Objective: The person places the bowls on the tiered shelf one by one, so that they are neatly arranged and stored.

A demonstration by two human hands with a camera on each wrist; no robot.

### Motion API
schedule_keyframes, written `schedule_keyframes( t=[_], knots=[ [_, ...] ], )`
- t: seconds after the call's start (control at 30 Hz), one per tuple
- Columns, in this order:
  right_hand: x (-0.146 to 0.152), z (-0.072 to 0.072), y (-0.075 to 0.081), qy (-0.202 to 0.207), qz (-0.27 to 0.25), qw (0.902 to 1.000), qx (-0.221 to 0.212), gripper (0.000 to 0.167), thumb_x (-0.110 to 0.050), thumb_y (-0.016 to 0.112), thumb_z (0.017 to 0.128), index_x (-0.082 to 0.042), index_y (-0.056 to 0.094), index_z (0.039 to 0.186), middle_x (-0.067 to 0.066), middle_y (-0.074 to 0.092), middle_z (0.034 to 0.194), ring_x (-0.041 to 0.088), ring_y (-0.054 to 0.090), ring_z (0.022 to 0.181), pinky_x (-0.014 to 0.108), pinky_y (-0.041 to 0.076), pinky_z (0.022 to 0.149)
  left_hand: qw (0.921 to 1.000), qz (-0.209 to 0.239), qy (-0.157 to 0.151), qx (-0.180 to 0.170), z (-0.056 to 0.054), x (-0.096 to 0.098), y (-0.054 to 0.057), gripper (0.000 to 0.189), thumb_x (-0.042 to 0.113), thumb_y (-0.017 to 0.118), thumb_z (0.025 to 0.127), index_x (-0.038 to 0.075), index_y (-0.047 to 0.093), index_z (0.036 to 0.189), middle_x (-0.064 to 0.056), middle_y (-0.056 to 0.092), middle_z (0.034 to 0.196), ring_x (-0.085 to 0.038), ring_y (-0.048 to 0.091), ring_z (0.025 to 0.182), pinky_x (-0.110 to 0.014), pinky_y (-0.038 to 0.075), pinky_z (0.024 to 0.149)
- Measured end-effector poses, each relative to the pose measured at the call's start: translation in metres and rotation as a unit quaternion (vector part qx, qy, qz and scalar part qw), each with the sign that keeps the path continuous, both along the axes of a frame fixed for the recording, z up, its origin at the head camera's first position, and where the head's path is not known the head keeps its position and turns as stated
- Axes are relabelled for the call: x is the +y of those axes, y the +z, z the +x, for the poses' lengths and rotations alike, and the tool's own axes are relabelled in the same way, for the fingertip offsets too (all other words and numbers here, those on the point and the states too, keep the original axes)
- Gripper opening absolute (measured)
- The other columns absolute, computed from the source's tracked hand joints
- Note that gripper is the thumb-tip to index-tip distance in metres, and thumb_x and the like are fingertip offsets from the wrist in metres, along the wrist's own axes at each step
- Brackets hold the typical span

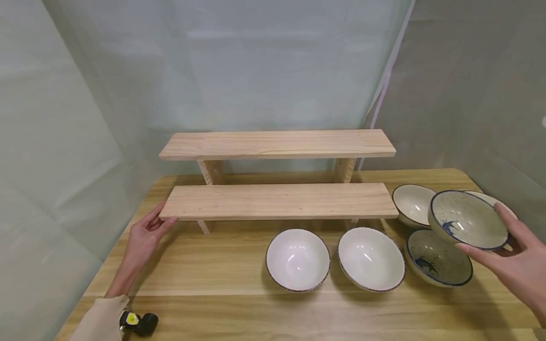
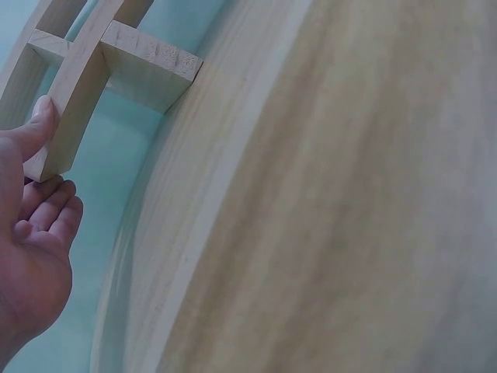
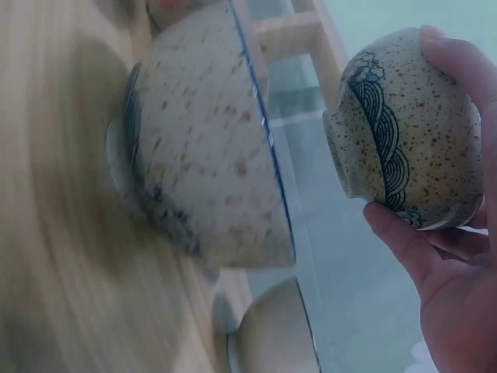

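At the left end of a two-tier wooden shelf, my left hand [image 1: 142, 240] grips the lower board [image 1: 277, 201]. In the left wrist view the thumb [image 2: 40, 120] lies on one face of it and the fingers curl past its end. My right hand [image 1: 518, 260] holds a speckled bowl [image 1: 467, 215] with a blue rim, raised and tilted at the far right. Wave patterns cover part of its outside in the right wrist view. Beneath it sits a similar blue-rimmed bowl [image 1: 439, 260] on the table. Some fingers of the right hand are hidden behind the held bowl.
Two white bowls [image 1: 298, 260] stand side by side before the shelf. Another pale bowl [image 1: 411, 203] is by the shelf's right end, and one more [image 1: 505, 207] is partly hidden behind the held bowl. The upper board [image 1: 277, 144] stands behind. Pale fabric walls [image 1: 273, 61] enclose the table [image 1: 192, 270].
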State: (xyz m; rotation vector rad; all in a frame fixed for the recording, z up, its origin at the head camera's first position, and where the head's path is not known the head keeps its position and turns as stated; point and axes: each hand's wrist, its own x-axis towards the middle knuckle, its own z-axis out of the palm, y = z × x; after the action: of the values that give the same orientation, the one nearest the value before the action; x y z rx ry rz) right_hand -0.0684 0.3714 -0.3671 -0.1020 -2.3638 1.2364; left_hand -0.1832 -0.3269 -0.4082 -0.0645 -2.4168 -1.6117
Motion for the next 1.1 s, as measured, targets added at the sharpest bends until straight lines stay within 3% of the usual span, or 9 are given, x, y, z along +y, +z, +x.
schedule_keyframes(
  t=[0.23, 0.37, 0.6, 0.8, 1.0, 1.1],
  knots=[
    [-0.015, -0.008, 0.014, -0.001, 0.012, 0.9999, -0.001, 0.104, 0.004, 0.086, 0.081, -0.025, 0.031, 0.164, -0.004, 0.034, 0.160, -0.017, 0.053, 0.095, 0.001, 0.045, 0.071, 1.0000, -0.001, -0.004, 0.003, 0.000, 0.000, 0.000, 0.068, 0.018, 0.067, 0.104, -0.007, 0.033, 0.157, -0.037, 0.042, 0.147, 0.013, 0.054, 0.109, -0.008, 0.048, 0.085],
    [-0.020, -0.017, 0.017, 0.016, 0.025, 0.9994, 0.020, 0.104, 0.005, 0.088, 0.077, -0.022, 0.035, 0.163, -0.004, 0.041, 0.154, -0.015, 0.057, 0.086, 0.002, 0.046, 0.070, 1.0000, -0.004, -0.004, 0.008, 0.000, 0.000, -0.001, 0.067, 0.018, 0.067, 0.104, -0.008, 0.034, 0.157, -0.037, 0.042, 0.147, 0.013, 0.053, 0.110, -0.008, 0.048, 0.085],
    [-0.033, -0.030, 0.021, 0.049, 0.024, 0.9978, 0.038, 0.100, 0.009, 0.085, 0.078, -0.012, 0.035, 0.162, 0.008, 0.035, 0.163, -0.009, 0.055, 0.099, 0.003, 0.046, 0.077, 0.9999, 0.003, -0.004, 0.011, -0.001, 0.000, 0.000, 0.067, 0.016, 0.067, 0.103, -0.008, 0.035, 0.156, -0.037, 0.043, 0.147, 0.014, 0.054, 0.107, -0.008, 0.049, 0.085],
    [-0.044, -0.040, 0.029, 0.059, 0.033, 0.9975, 0.023, 0.103, 0.003, 0.088, 0.078, -0.012, 0.033, 0.164, 0.022, 0.031, 0.164, -0.010, 0.054, 0.096, 0.002, 0.045, 0.076, 1.0000, -0.006, -0.001, 0.005, 0.000, 0.001, 0.001, 0.068, 0.019, 0.067, 0.104, -0.006, 0.034, 0.157, -0.035, 0.044, 0.148, 0.012, 0.053, 0.110, -0.008, 0.048, 0.086],
    [-0.057, -0.051, 0.035, 0.082, 0.034, 0.9955, 0.032, 0.103, 0.004, 0.088, 0.077, -0.011, 0.033, 0.163, 0.020, 0.030, 0.165, -0.006, 0.049, 0.117, 0.001, 0.041, 0.082, 0.9999, -0.010, 0.000, 0.004, 0.000, 0.001, 0.001, 0.068, 0.020, 0.067, 0.104, -0.006, 0.034, 0.158, -0.034, 0.043, 0.149, 0.011, 0.053, 0.111, -0.008, 0.048, 0.086],
    [-0.063, -0.056, 0.037, 0.090, 0.027, 0.9952, 0.027, 0.104, 0.002, 0.088, 0.079, -0.011, 0.031, 0.164, 0.019, 0.029, 0.166, -0.005, 0.049, 0.116, 0.001, 0.042, 0.083, 1.0000, -0.006, -0.001, 0.006, 0.000, 0.001, 0.001, 0.067, 0.018, 0.067, 0.104, -0.005, 0.035, 0.157, -0.034, 0.044, 0.148, 0.013, 0.053, 0.109, -0.008, 0.048, 0.085]
  ],
)
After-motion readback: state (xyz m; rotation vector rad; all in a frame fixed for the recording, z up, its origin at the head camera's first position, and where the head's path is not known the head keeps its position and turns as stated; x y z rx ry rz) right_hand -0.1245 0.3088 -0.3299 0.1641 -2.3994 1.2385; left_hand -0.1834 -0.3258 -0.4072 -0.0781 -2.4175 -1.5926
